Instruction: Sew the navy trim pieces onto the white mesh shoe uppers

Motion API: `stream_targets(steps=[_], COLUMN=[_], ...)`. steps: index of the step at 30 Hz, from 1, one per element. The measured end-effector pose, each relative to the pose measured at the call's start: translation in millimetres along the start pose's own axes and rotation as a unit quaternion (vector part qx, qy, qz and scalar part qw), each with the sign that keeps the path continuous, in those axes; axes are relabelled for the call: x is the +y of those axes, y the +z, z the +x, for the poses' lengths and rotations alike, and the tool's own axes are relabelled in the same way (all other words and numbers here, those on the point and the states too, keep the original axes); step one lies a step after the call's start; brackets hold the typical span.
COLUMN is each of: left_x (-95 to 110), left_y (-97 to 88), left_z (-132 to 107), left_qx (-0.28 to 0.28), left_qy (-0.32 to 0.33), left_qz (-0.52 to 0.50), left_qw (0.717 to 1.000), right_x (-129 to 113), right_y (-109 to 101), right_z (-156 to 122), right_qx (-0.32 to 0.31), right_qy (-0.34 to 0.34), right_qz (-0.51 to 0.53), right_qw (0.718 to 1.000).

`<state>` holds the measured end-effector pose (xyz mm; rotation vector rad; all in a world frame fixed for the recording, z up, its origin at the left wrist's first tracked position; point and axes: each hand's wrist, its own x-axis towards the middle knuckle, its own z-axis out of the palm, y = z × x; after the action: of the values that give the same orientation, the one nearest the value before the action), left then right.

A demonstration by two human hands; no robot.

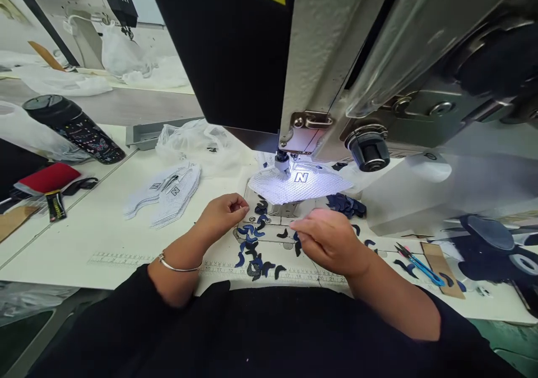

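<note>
A white mesh shoe piece (pixel 294 186) with an "N" logo lies lit under the sewing machine's needle (pixel 282 162). My left hand (pixel 222 214) hovers just left of it, fingers curled with thumb and forefinger pinched. My right hand (pixel 330 238) sits in front of the mesh piece, fingers bent and pinched over small dark blue curved cut pieces (pixel 254 249) scattered on the table. Whether either pinch holds a piece I cannot make out. A bangle (pixel 176 266) circles my left wrist.
The sewing machine body (pixel 336 59) fills the upper view. A stack of white mesh pieces (pixel 168 193) lies at left, plastic bags (pixel 197 143) behind it. Blue thread snips (pixel 420 263) rest at right. A dark bottle (pixel 73 127) lies far left. A ruler strip (pixel 218 269) edges the table.
</note>
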<state>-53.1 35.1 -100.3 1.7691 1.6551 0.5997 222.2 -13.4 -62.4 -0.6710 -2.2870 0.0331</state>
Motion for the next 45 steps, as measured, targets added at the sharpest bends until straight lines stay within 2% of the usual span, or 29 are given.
stream_targets(steps=[2,4,6,8,20,24,27,30,35,40,45], left_x=[1.4,3.1,3.7,3.3,-0.7,0.5,3.9,6.9,4.3,-1.2,0.2], left_y=[4.6,10.8,17.3,22.0,17.9,19.1,23.0,26.4,27.9,21.9,18.2], left_z=[-0.7,-1.3,-2.3,-3.4,-3.8,-8.9,-12.8,-14.0,-8.4,-1.5,-2.7], left_qx=[-0.028,-0.057,-0.068,-0.069,-0.066,-0.087,-0.076,-0.082,-0.104,-0.085,-0.091], left_qy=[0.036,0.096,0.158,0.197,0.227,0.27,0.263,0.246,0.238,0.25,0.24], left_qz=[0.02,0.051,0.09,0.117,0.11,0.184,0.25,0.259,0.222,0.1,0.073], left_qw=[0.999,0.992,0.981,0.971,0.965,0.941,0.929,0.931,0.94,0.959,0.964], right_x=[3.8,9.3,15.1,19.4,15.1,17.0,17.8,17.6,17.4,14.7,1.1], right_y=[8.8,16.8,23.0,27.9,48.7,49.8,50.4,50.1,48.0,43.2,42.1], right_z=[0.7,1.7,1.9,1.0,3.6,2.9,1.3,0.5,1.3,2.3,-0.6], right_qx=[-0.135,-0.256,-0.327,-0.355,-0.412,-0.407,-0.404,-0.403,-0.402,-0.406,-0.416], right_qy=[0.06,0.12,0.166,0.186,0.182,0.19,0.19,0.19,0.186,0.183,0.105], right_qz=[-0.002,-0.023,-0.046,-0.061,-0.077,-0.069,-0.066,-0.068,-0.068,-0.048,0.041], right_qw=[0.989,0.959,0.929,0.914,0.89,0.891,0.893,0.893,0.894,0.894,0.903])
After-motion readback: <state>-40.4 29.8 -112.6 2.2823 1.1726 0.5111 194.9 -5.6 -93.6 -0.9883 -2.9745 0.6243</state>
